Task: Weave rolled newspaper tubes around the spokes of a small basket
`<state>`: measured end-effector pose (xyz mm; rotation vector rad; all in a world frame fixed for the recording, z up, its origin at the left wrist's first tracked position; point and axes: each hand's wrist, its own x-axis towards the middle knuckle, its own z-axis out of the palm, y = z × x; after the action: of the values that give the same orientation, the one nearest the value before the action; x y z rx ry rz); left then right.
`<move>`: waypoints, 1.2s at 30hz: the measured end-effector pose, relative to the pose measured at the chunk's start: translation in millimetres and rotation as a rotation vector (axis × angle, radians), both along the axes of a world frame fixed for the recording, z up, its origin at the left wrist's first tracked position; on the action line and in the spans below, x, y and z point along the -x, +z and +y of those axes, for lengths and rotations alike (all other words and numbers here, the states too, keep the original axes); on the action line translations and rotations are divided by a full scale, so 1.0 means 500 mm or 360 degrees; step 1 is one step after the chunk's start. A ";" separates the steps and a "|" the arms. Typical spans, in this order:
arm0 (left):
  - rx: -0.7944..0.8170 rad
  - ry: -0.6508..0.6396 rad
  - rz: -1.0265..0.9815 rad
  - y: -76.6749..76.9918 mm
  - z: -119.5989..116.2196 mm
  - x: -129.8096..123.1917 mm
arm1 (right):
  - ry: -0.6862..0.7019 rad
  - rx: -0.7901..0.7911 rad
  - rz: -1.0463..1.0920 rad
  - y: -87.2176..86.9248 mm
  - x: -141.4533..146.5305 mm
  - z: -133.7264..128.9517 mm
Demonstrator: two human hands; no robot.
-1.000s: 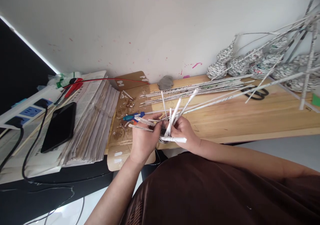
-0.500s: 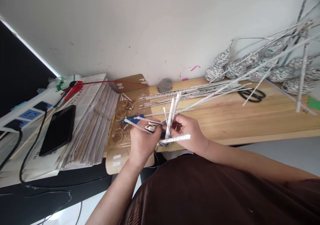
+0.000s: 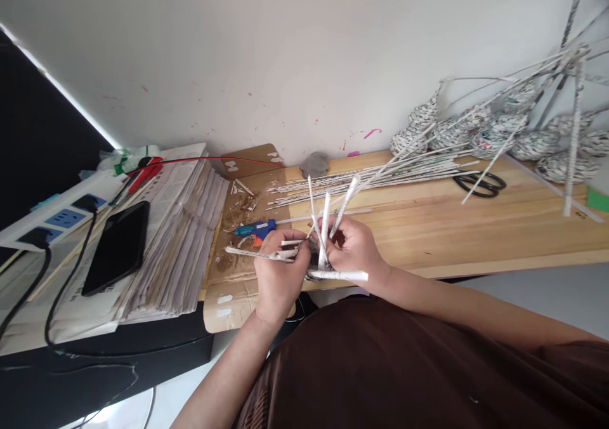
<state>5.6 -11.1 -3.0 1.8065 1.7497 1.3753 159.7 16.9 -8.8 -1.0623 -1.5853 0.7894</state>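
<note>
no txt legible: print (image 3: 163, 174) on newspaper stack (image 3: 178, 226) & label (image 3: 259, 226) on blue tool (image 3: 266, 228) too small 2 read.

soft, even indoor light; glare on the lower-left floor; edges stretched by wide-angle distortion.

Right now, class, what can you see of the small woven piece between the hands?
The woven piece has a rounded body of grey and white strands, apparently rolled paper. Its loose, pale ends stick upward and to both sides. The left hand and right hand hold it near the wooden table, hiding much of the weave.
</note>
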 end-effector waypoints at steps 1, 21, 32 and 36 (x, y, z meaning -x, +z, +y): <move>-0.0035 -0.0014 0.0013 -0.001 -0.002 0.000 | -0.0016 -0.0076 -0.0015 -0.001 0.001 -0.002; -0.0225 -0.0127 0.0055 -0.008 -0.007 0.010 | 0.0119 -0.0612 -0.0042 0.008 0.013 0.008; -0.0223 -0.0150 -0.0139 0.006 -0.010 -0.006 | 0.0320 0.0359 0.0677 0.018 0.013 0.017; -0.0264 -0.0161 -0.0125 0.005 -0.012 -0.007 | 0.0314 0.0494 0.0661 0.010 0.007 0.013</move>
<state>9.3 -17.3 -0.3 1.8691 1.5239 1.5677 156.0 23.3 -4.0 -0.8880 -1.2462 1.3309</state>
